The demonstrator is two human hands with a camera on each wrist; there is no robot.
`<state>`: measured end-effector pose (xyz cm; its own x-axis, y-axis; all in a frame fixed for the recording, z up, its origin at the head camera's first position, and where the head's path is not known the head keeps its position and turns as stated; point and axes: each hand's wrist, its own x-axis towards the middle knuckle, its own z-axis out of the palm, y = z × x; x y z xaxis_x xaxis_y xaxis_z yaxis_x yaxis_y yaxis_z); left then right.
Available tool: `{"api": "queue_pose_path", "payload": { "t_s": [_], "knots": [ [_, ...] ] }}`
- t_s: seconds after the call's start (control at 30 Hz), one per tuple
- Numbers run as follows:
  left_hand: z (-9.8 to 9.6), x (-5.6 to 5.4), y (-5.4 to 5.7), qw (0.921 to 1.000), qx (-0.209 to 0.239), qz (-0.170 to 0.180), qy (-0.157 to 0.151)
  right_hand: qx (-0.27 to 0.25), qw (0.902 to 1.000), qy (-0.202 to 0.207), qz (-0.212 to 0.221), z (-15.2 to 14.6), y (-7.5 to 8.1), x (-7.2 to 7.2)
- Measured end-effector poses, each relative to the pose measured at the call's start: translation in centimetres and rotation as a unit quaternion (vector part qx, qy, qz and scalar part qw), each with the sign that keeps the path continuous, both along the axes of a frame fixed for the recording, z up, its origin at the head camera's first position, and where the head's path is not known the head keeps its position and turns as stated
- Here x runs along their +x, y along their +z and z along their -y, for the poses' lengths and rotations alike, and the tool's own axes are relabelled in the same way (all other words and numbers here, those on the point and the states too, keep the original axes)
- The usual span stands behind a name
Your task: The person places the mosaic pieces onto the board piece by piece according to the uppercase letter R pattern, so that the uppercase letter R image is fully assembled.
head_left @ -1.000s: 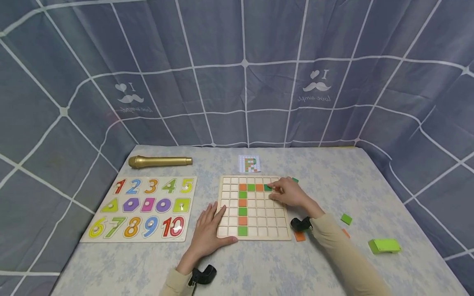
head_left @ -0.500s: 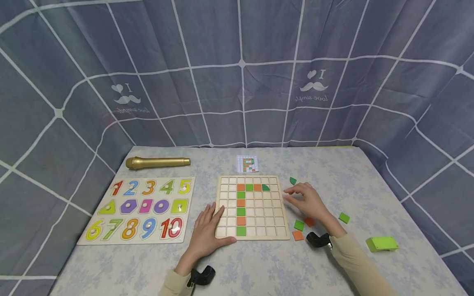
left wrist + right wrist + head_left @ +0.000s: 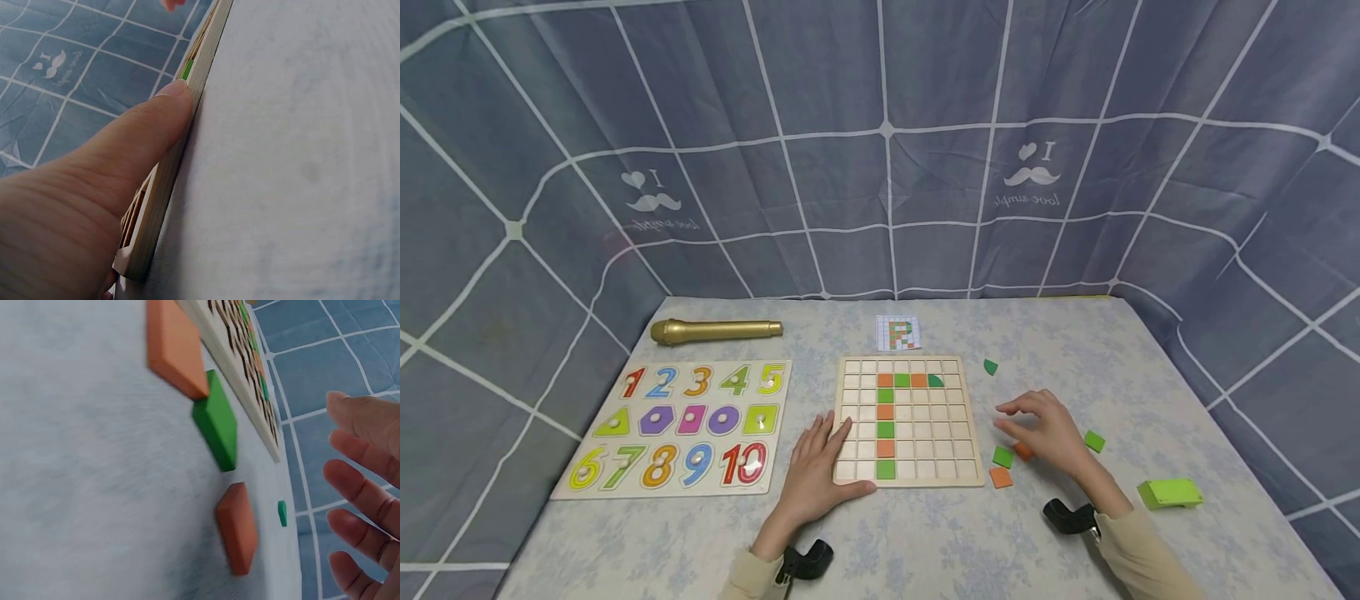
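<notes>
On the table lies a wooden grid board [image 3: 925, 450] with orange and green square tiles set in a column and a top row. A dark green quarter-round tile [image 3: 935, 381] ends that row. My left hand [image 3: 820, 471] rests on the board's left edge, fingers straight, thumb along the near rim. Off the board's right side hovers my right hand [image 3: 1048, 429], fingers loosely bent and holding nothing. Below it lie a green square tile [image 3: 1003, 457], an orange tile [image 3: 1001, 477] and another orange tile [image 3: 237, 530]. A second quarter-round tile [image 3: 991, 367] lies farther back.
A picture card [image 3: 898, 332] with a coloured tile pattern lies behind the board. At left are a number puzzle board [image 3: 673, 429] and a gold microphone [image 3: 717, 332]. To the right are another green tile [image 3: 1094, 441] and a lime green block [image 3: 1170, 493].
My right hand has let go of the quarter-round tile at the end of the top row and moved right and nearer, off the board. The left hand stays on the board.
</notes>
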<state>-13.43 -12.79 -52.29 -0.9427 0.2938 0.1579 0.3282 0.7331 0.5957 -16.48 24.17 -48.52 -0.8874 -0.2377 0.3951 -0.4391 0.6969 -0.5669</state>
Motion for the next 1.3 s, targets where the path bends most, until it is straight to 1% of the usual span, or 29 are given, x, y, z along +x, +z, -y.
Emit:
{"api": "queue_pose_path", "payload": {
  "t_s": [0.23,0.47,0.67,0.8,0.9,1.1,1.3],
  "knots": [
    [0.0,0.0,0.2,1.0,-0.001,0.001,-0.001,0.024,0.9997,0.003,0.0,-0.4,-0.7,0.9],
    [0.0,0.0,0.3,1.0,0.001,0.001,-0.002,0.037,0.9989,0.002,0.03,-0.5,-1.2,1.1],
    [0.0,0.1,0.3,1.0,0.0,-0.002,-0.003,0.047,0.9981,0.024,0.031,-0.9,-1.6,1.2],
    [0.0,0.0,0.2,1.0,-0.003,-0.003,-0.004,0.061,0.9969,0.046,0.018,-1.0,-1.5,1.4],
    [0.1,0.0,0.0,1.0,-0.005,-0.005,-0.004,0.08,0.9953,0.053,0.014,-1.1,-1.3,1.4],
    [0.1,0.0,-0.1,0.9999,-0.007,-0.009,-0.005,0.091,0.9941,0.051,0.03,-1.1,-0.8,1.6],
    [0.1,0.0,-0.2,0.9999,-0.007,-0.013,-0.004,0.096,0.9925,0.061,0.044,-1.2,-0.7,1.7]
  ]
}}
